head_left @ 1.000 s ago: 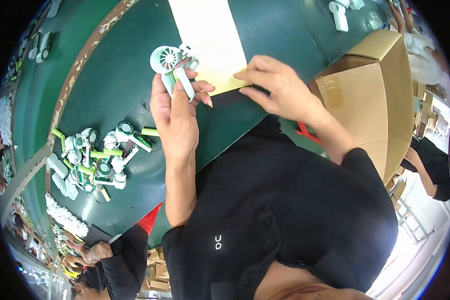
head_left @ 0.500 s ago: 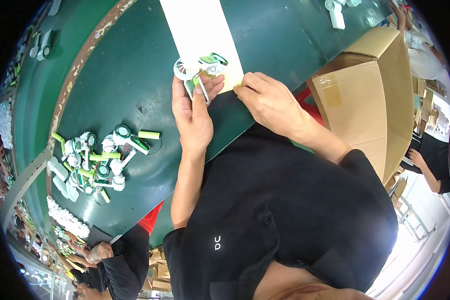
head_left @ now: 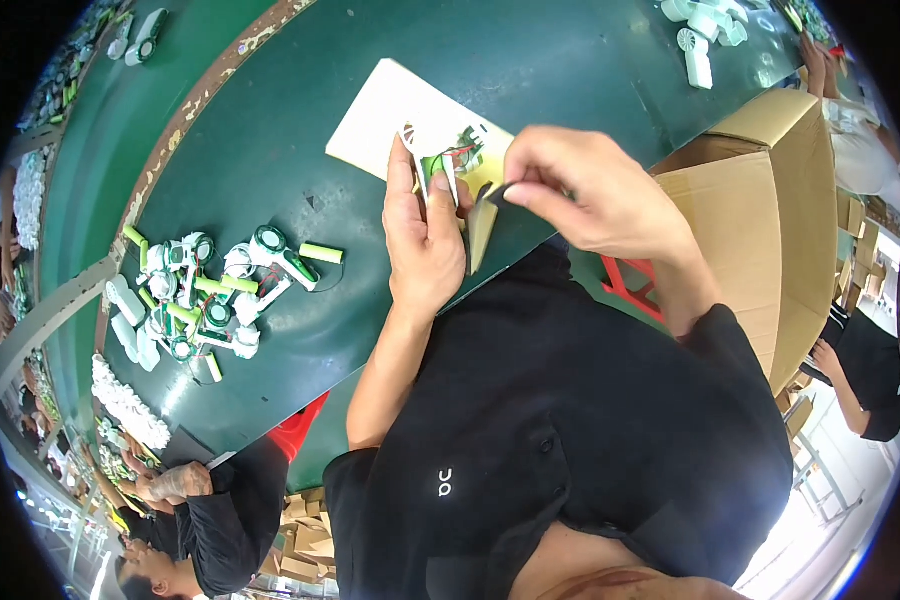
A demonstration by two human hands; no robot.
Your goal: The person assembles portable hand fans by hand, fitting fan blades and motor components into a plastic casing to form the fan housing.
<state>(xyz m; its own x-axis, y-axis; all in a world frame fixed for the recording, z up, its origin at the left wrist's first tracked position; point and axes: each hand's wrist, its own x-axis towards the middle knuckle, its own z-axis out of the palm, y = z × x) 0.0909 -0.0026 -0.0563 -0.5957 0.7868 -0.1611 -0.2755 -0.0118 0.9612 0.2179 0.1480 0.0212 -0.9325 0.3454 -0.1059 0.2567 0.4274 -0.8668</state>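
My left hand is closed round a small handheld fan with its casing apart. White shell, green parts and thin red wires show above the fingers. Thumb and forefinger of my right hand pinch a small dark strip just right of the fan; its exact kind is unclear. Behind and under the fan is a pale yellow-white sheet, and a yellowish folded piece hangs down beside my left hand. Whether that piece belongs to the sheet I cannot tell.
On the green table, a pile of opened fans with green cells lies at left. White fan parts lie at the far right. A large open cardboard box stands right of me. A co-worker sits at lower left.
The sheet's far end now shows on the table, where before it ran out of the picture's top. My right hand has lifted with a dark strip showing in its pinch. The fan has turned.
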